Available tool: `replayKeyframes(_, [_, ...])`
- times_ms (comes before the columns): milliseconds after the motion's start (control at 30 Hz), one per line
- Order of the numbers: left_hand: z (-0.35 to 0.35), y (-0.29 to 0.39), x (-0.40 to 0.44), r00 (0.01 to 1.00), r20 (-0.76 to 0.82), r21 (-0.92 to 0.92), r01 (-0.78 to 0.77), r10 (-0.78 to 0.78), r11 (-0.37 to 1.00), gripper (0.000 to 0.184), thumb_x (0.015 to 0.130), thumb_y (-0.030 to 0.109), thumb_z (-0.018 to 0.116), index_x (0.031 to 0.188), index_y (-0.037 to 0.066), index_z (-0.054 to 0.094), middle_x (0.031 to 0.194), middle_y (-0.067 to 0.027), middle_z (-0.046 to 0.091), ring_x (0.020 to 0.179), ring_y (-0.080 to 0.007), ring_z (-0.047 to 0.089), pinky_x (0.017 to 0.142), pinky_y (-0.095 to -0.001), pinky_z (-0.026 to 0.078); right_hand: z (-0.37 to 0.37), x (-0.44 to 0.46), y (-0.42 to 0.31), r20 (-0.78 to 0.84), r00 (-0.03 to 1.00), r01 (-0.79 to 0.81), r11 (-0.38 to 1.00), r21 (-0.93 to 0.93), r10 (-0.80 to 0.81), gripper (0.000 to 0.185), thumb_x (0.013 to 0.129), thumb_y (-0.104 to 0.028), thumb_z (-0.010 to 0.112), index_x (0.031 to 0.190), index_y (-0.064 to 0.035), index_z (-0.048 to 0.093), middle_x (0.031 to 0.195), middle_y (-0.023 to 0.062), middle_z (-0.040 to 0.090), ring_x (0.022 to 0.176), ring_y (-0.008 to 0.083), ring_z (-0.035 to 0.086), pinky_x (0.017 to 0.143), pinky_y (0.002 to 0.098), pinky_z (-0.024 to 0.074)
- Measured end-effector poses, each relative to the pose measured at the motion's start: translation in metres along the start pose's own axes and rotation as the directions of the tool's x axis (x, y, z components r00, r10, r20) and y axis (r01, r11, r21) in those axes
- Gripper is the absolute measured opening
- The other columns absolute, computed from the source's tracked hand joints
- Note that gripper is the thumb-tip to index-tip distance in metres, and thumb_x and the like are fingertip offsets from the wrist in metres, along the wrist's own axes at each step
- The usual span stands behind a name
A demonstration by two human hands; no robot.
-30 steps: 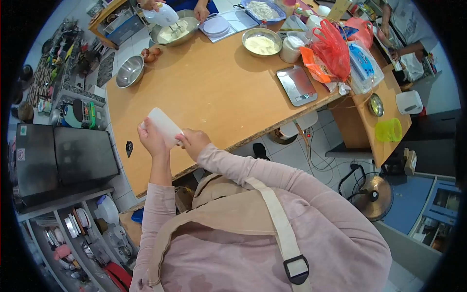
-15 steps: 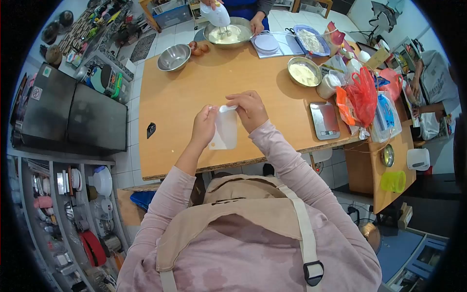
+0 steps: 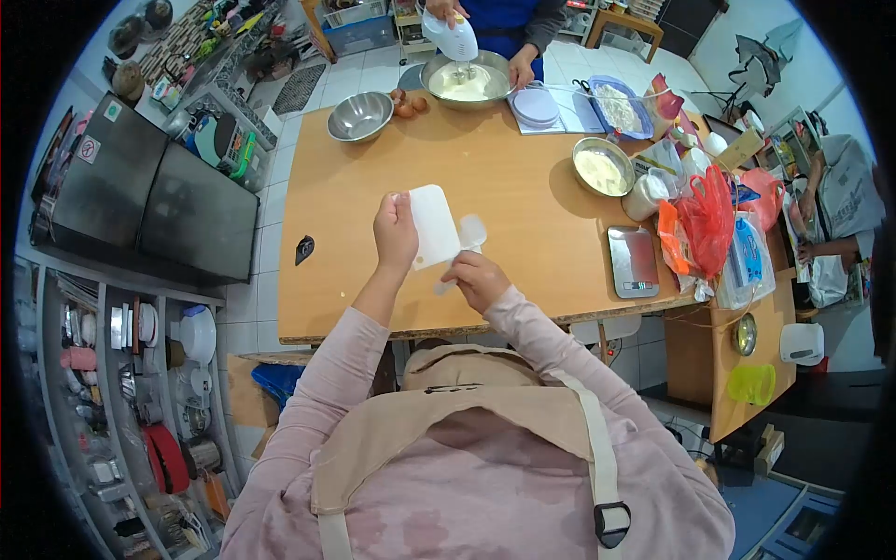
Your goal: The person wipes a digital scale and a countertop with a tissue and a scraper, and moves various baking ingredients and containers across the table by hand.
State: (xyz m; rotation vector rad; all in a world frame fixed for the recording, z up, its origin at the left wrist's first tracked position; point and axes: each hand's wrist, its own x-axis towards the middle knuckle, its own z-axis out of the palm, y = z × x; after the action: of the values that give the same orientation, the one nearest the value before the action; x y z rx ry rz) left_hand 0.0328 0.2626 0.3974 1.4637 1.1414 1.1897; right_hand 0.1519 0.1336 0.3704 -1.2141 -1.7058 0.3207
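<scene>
My left hand [image 3: 397, 233] grips a flat white dough scraper [image 3: 434, 222] by its left edge, thumb on top, over the near half of the table. Close to the scraper's lower right corner, my right hand [image 3: 478, 280] is closed on a small white double-ended plastic piece, spoon-like in shape [image 3: 472, 231]. Its wide rounded end shows above the fingers and a paler end sticks out below them. The middle of that piece is hidden by my fingers.
Across the wooden table [image 3: 373, 177], a person's hands hold a white hand mixer [image 3: 452, 37] and a steel bowl [image 3: 429, 91] of pale cream. An empty bowl [image 3: 360, 119], eggs [image 3: 408, 104], a flour-like bowl [image 3: 602, 169], scale [image 3: 633, 262] and red bag [image 3: 705, 219] stand around. Another person sits at right.
My right hand has moved down and away from the scraper's top, now with the small white piece in it. My left hand has raised and tilted the scraper. The view has shifted slightly.
</scene>
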Motion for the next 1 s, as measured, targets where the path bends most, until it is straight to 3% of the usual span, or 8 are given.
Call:
replayKeyframes(167, [0.005,-0.004,0.006,0.994,0.013,-0.145,0.113,-0.112,0.983,0.030,0.095,0.032,0.046,0.080,0.006,0.051,0.063,0.0006,0.047,0.058,-0.0084,0.042,0.053,-0.0254,0.038,-0.027,-0.007,0.051,-0.159,0.779,-0.543,0.779,0.314,0.607,0.013,0.078,0.006,0.057,0.085,-0.0049,0.061,0.086,0.0048,0.061,0.079,0.0163,0.059,0.065,0.0295,0.0487])
replayKeyframes(300, [0.024,0.019,-0.016,0.707,0.375,-0.360,0.707,-0.599,0.609,0.031,0.093,0.039,0.048,0.084,0.010,0.054,0.068,0.0013,0.050,0.059,-0.0095,0.047,0.053,-0.0250,0.042,-0.046,0.042,0.042,0.014,0.605,-0.332,0.236,0.913,0.796,0.014,0.082,0.002,0.055,0.093,-0.0065,0.059,0.087,0.0049,0.061,0.075,0.0125,0.057,0.066,0.0262,0.0489])
replayKeyframes(400, [0.038,-0.031,-0.023,0.324,0.938,-0.303,0.939,0.127,-0.162,0.036,0.091,0.046,0.047,0.094,0.011,0.056,0.076,0.0011,0.054,0.057,-0.0118,0.052,0.052,-0.0257,0.047,-0.029,0.072,0.011,0.055,0.637,-0.405,0.273,0.873,0.769,0.017,0.081,-0.001,0.057,0.096,-0.0084,0.058,0.086,0.0056,0.061,0.073,0.0116,0.057,0.066,0.0246,0.0484])
replayKeyframes(467, [0.049,-0.050,-0.020,0.434,0.901,-0.435,0.898,-0.028,-0.073,0.038,0.091,0.047,0.045,0.101,0.011,0.055,0.078,0.0003,0.055,0.055,-0.0125,0.053,0.050,-0.0266,0.049,-0.023,0.075,-0.012,0.130,0.636,-0.647,0.434,0.627,0.760,0.014,0.080,-0.003,0.058,0.092,-0.0083,0.059,0.086,0.0058,0.061,0.075,0.0110,0.057,0.065,0.0247,0.0479])
replayKeyframes(767, [0.034,-0.006,-0.024,0.676,0.644,-0.610,0.737,-0.359,0.293,0.037,0.092,0.045,0.045,0.102,0.011,0.055,0.064,-0.0016,0.051,0.046,-0.0126,0.048,0.040,-0.0256,0.043,-0.015,0.047,0.004,0.259,0.958,-0.198,0.937,0.287,0.123,0.014,0.075,0.004,0.060,0.086,-0.0052,0.059,0.079,0.0024,0.060,0.075,0.0102,0.057,0.067,0.0258,0.0468])
replayKeyframes(800, [0.029,-0.024,-0.013,0.623,0.697,-0.620,0.772,-0.355,0.138,0.035,0.092,0.044,0.046,0.097,0.010,0.055,0.062,-0.0018,0.049,0.045,-0.0118,0.045,0.039,-0.0246,0.042,-0.022,0.042,0.006,0.257,0.964,-0.135,0.957,0.256,0.067,0.014,0.076,0.004,0.061,0.086,-0.0053,0.059,0.079,0.0023,0.059,0.075,0.0100,0.056,0.067,0.0256,0.0464])
replayKeyframes(867, [-0.006,-0.078,0.009,0.525,0.791,-0.592,0.786,-0.314,-0.179,0.033,0.092,0.042,0.047,0.087,0.009,0.053,0.060,-0.0022,0.045,0.042,-0.0102,0.041,0.035,-0.0225,0.038,-0.044,0.023,0.021,0.224,0.894,-0.447,0.812,0.376,0.389,0.010,0.079,-0.001,0.062,0.087,-0.0065,0.059,0.077,-0.0003,0.058,0.073,0.0085,0.055,0.065,0.0252,0.0449])
replayKeyframes(1000, [-0.101,-0.068,-0.002,0.720,0.578,-0.800,0.593,-0.384,-0.092,0.022,0.090,0.028,0.048,0.079,0.009,0.049,0.063,-0.0024,0.041,0.040,-0.0099,0.036,0.033,-0.0213,0.032,-0.134,-0.037,0.076,0.034,0.835,-0.512,0.753,0.413,0.549,0.016,0.077,-0.010,0.064,0.091,-0.0065,0.058,0.086,0.0013,0.058,0.077,0.0100,0.054,0.067,0.0235,0.0436])
